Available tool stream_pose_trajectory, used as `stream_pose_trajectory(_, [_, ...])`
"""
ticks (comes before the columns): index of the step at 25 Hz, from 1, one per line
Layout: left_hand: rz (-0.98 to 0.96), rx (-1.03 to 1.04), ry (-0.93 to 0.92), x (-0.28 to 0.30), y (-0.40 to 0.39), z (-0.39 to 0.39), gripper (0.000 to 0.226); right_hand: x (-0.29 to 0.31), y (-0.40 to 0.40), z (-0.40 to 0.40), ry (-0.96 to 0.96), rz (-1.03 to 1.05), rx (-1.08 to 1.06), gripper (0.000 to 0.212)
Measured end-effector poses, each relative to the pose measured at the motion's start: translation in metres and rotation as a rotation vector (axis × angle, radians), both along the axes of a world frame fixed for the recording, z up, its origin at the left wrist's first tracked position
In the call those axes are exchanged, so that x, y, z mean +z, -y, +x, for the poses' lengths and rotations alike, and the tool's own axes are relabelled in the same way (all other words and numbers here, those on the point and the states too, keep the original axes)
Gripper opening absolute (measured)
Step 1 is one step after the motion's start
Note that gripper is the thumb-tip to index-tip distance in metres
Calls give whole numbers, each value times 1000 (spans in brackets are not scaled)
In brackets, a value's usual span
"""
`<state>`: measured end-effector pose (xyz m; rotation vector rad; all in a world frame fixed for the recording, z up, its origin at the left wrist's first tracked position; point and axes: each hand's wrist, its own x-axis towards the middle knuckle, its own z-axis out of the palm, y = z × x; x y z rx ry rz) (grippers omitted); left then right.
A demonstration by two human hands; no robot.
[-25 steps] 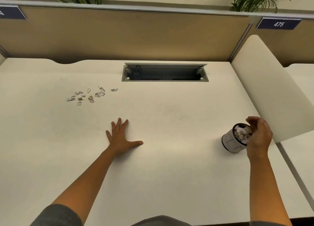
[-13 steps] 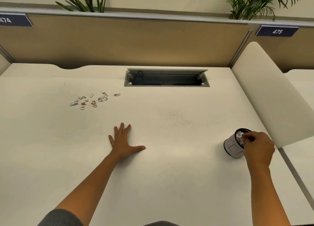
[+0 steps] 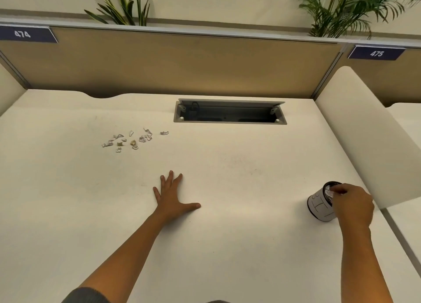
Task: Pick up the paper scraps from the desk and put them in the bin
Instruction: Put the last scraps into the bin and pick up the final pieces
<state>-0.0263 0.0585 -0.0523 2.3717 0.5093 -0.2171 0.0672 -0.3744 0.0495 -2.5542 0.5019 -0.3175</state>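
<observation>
- The desk [image 3: 227, 245] is a plain cream surface, enclosed at the back by a tan partition [image 3: 182, 66].
- A grey cable tray [image 3: 230, 111] is recessed into the desk just in front of the partition; all positions below are given relative to this tray.
- The scraps [image 3: 134, 138] are spread loosely on the desk to the left of the tray and slightly nearer the person. One scrap lies a little apart, on the side of the cluster closest to the tray.
- The bin [image 3: 319, 206], a small white cylinder with a dark rim, is stood on the desk well in front of the tray's right end. White paper is visible inside its mouth.
- The left hand [image 3: 172, 198] is laid flat on the desk in front of the tray's left end, palm down, fingers straight and spread, thumb out to the side. Nothing is held by it.
- The right hand [image 3: 352, 206] is positioned over the bin's mouth with fingers curled downward. Whether paper is pinched by the fingertips cannot be told.
- Two number plates are fixed to the partition: 474 [image 3: 22, 34] far left of the tray, 475 [image 3: 377, 53] to the right.
- Two plants [image 3: 127, 6] are seen above the partition.
</observation>
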Motion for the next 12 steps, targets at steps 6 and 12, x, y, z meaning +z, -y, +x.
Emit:
stream_pose_trajectory(6, [-8, -24, -1, 6, 1, -3, 117, -1, -39, 7, 232, -3, 15, 30])
stream_pose_trajectory(12, [-130, -96, 83, 7, -18, -15, 84, -20, -112, 16, 285, 110, 267, 28])
